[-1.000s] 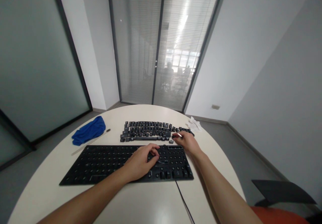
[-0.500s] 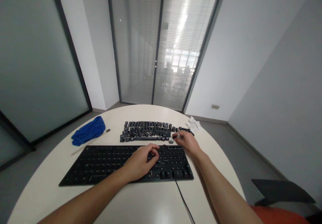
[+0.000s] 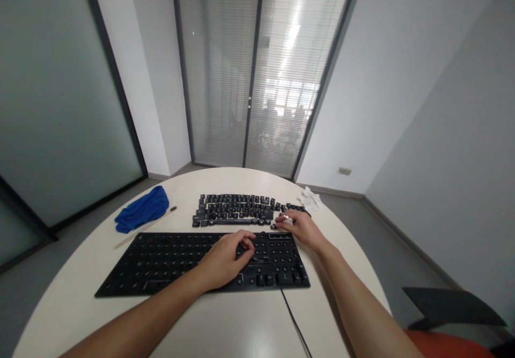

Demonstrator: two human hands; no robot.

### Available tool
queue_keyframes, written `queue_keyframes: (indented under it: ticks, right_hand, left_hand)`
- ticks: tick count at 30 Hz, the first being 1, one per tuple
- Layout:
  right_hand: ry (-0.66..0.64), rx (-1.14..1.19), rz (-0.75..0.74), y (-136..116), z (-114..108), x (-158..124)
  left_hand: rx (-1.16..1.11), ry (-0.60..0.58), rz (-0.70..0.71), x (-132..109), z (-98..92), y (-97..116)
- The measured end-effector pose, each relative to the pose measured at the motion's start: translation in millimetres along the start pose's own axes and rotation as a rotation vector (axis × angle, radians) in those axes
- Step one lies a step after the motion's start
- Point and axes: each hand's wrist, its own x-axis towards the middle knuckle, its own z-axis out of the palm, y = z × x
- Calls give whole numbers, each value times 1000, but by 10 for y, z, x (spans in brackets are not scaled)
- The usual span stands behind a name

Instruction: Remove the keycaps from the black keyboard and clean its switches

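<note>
A black keyboard lies on the table, with its keycaps off over most of it and a few left at the lower right. My left hand rests on it right of the middle, fingers curled and thumb tip against the fingertips; whatever they hold, if anything, is hidden. Beyond the keyboard, loose black keycaps lie in rows. My right hand is at their right end, its fingertips pinched at a small keycap. A silvery glint shows at its fingers, too small to name.
A blue cloth lies at the left beside a thin stick-like brush. Crumpled white tissue is at the far right. A black cable runs from the keyboard over the near edge of the white table. A chair stands right.
My right hand has shifted slightly and its fingertips have come down to the small keycap near the keyboard's back edge. My left hand has stayed in place.
</note>
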Motion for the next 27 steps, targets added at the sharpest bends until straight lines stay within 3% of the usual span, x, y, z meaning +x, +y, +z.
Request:
queue_keyframes:
  ticks: [15,27]
  right_hand:
    - [-143,-59,164,-62,-35,52]
    - [-139,-92,124,-83,-15,4]
  left_hand:
    - [59,-40,1,-1,-29,41]
    - [105,-69,24,-22,-57,57]
